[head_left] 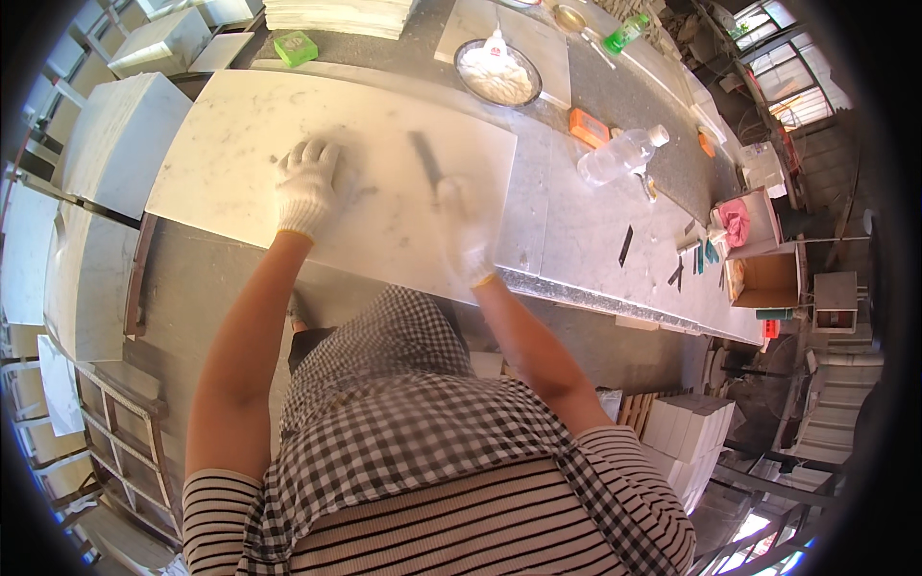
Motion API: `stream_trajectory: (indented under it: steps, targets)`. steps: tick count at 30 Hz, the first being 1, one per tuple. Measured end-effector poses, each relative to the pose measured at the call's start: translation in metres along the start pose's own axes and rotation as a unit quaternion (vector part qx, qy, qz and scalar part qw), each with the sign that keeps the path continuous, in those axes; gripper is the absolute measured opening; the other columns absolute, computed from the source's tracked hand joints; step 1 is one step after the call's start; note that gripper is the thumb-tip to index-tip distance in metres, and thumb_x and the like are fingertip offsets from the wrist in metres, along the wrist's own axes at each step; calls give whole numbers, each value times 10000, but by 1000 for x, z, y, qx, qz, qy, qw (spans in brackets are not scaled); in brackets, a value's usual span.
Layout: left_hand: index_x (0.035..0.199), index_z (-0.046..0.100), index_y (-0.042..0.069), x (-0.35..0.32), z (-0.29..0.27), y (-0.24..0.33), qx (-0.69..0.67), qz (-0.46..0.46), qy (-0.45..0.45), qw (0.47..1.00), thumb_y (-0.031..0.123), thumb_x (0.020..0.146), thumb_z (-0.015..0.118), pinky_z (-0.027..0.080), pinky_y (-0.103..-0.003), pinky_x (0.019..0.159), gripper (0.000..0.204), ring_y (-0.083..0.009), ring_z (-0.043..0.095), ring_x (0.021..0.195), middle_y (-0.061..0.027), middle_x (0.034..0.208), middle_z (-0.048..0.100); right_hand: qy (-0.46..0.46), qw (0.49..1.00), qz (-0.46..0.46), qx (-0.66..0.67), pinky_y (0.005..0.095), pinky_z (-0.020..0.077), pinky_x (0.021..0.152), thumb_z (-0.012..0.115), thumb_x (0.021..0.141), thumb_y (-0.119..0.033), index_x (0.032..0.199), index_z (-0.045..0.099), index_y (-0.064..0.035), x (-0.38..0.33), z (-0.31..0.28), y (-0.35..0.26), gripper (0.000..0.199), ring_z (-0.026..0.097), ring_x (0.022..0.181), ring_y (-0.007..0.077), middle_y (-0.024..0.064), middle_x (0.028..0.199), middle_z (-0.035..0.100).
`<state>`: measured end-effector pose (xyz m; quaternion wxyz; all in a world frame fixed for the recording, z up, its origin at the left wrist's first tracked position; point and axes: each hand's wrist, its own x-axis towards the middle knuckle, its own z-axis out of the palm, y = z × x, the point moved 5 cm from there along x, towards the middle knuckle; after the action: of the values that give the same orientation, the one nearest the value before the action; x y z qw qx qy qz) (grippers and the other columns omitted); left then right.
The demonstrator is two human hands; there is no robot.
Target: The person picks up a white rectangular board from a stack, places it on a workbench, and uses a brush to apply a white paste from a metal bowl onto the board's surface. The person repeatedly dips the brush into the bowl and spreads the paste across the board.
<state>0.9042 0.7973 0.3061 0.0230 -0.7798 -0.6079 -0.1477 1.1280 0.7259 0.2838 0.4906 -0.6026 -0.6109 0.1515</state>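
A pale, grey-flecked stone slab (pixel 230 144) lies before me on the worktable. My left hand (pixel 307 182), in a white knit glove, rests on it with fingers apart and holds nothing. To its right, my right hand (pixel 463 230), gloved the same way, is smeared by motion. From its closed fingers a dark, narrow blade-like tool (pixel 424 154) points away over the slab; its blurred outline hides the exact kind. Beyond the slab's far edge stands a dark-rimmed bowl (pixel 528 94) with whitish paste and a small white bottle (pixel 495 46).
Right of the slab are an orange box (pixel 588 128), a clear plastic bottle (pixel 619 158) lying tilted and several dark strips (pixel 626 246). A green box (pixel 296 48) and a green bottle (pixel 626 34) sit farther back. Stacked stone blocks (pixel 120 144) stand at left; a cardboard box (pixel 768 278) stands at right.
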Motion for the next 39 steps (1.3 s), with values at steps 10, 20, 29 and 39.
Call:
stream_trajectory:
  steps: [10, 20, 29, 39]
  targets:
    - [1227, 597, 118, 0, -1, 0, -23, -1, -11, 1000, 377, 929, 548, 322, -488, 1088, 398, -328, 445, 1304, -110, 1330, 549, -11, 999, 42, 27, 330, 478, 745, 598, 927, -158, 972, 625, -25, 30, -44, 11, 143, 577, 779, 222, 102, 818, 591]
    - [1251, 586, 119, 1, 6, -2, -1, -2, -7, 1000, 404, 918, 554, 301, -513, 1111, 439, -328, 437, 1318, -97, 1362, 537, -156, 981, 27, -114, 375, 494, 710, 556, 955, -237, 1089, 702, -116, -2, -71, 2, 233, 639, 790, 299, 136, 916, 672]
    - [1250, 596, 127, 2, -1, 1, 11, -15, -23, 1000, 430, 931, 543, 306, -524, 1107, 444, -329, 447, 1314, -108, 1363, 543, -190, 955, -97, -206, 420, 505, 643, 588, 925, -302, 1156, 700, -239, 8, -70, -11, 264, 636, 729, 319, 104, 852, 686]
    - [1276, 588, 124, 3, -7, 4, 10, -18, -39, 999, 425, 941, 533, 312, -510, 1106, 454, -341, 459, 1298, -116, 1358, 545, -252, 943, -70, -205, 419, 500, 637, 591, 920, -290, 1115, 715, -209, 12, -69, 5, 245, 637, 730, 326, 104, 814, 680]
